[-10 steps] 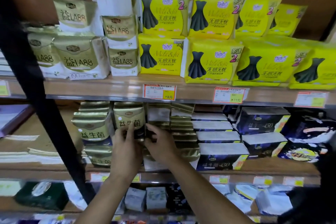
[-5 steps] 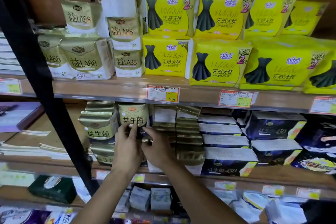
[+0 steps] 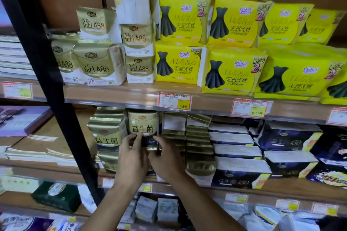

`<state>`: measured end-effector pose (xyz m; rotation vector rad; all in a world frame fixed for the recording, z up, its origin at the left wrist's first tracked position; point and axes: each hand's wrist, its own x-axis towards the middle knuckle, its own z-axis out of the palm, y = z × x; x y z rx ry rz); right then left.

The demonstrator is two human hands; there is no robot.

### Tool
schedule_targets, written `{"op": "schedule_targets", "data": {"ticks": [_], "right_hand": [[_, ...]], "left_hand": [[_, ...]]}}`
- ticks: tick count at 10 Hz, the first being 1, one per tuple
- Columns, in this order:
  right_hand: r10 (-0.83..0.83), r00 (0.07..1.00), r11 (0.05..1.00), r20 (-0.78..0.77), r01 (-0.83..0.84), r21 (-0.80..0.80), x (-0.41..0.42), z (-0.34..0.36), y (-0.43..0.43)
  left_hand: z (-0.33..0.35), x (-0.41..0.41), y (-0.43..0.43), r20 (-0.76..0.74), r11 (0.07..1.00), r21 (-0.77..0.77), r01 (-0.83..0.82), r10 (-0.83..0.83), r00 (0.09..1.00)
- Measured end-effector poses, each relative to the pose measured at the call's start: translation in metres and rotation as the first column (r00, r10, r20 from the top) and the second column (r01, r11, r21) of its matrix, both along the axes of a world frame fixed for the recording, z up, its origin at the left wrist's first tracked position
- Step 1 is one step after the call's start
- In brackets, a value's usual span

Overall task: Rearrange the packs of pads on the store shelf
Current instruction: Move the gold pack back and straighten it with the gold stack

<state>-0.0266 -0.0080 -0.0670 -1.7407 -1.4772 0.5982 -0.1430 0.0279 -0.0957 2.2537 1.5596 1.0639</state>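
A gold-and-navy pack of pads (image 3: 142, 124) stands upright on the middle shelf (image 3: 234, 189), facing me. My left hand (image 3: 131, 157) grips its lower left side, fingers on its front. My right hand (image 3: 167, 157) holds its lower right edge. To its left stands a similar gold pack (image 3: 106, 133), with another one (image 3: 108, 161) lying below that. To its right several gold packs (image 3: 197, 140) lie stacked edge-on. The held pack's bottom is hidden behind my hands.
Gold-and-white packs (image 3: 97, 62) and yellow packs (image 3: 232, 73) fill the upper shelf. Navy boxes (image 3: 238, 170) are stacked right of the gold stack. A black upright post (image 3: 56, 99) runs down the left. Small white packs (image 3: 148, 210) sit on the shelf below.
The view has moved closer and shifted left. Both hands have drawn together onto the upright gold pack, the right hand moving left from the edge-on stack.
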Motion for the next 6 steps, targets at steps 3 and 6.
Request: {"op": "schedule_targets", "data": {"ticks": [3,6], "right_hand": [[-0.021,0.999,0.999,-0.034,0.022,0.028,-0.007,0.006,-0.005],[-0.099,0.988,0.994,-0.120,0.103,0.028,0.000,0.011,-0.029]], "left_hand": [[0.004,-0.003,0.000,0.023,0.998,-0.049,0.034,-0.033,0.999],[0.001,-0.004,-0.014,0.019,0.990,-0.076,0.122,-0.121,0.993]]}}
